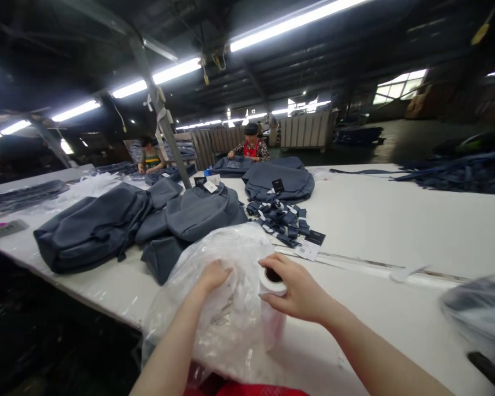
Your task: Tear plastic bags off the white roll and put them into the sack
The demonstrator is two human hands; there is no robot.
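Note:
My right hand is wrapped round the top of an upright white roll with a dark hollow core. My left hand is closed on a clear plastic bag, its fingertips partly hidden in the crumpled film. The bag bulges in front of me and touches the roll's left side. Just beyond it lie grey-blue backpacks, one with a white tag. A heap of dark straps sits past the roll, next to black and white hang tags.
A white table spans the view. More backpacks lie on the left, dark straps at the far right. A plastic-wrapped item stands at the right edge. A metal post rises beyond the bags. Two people work across the table.

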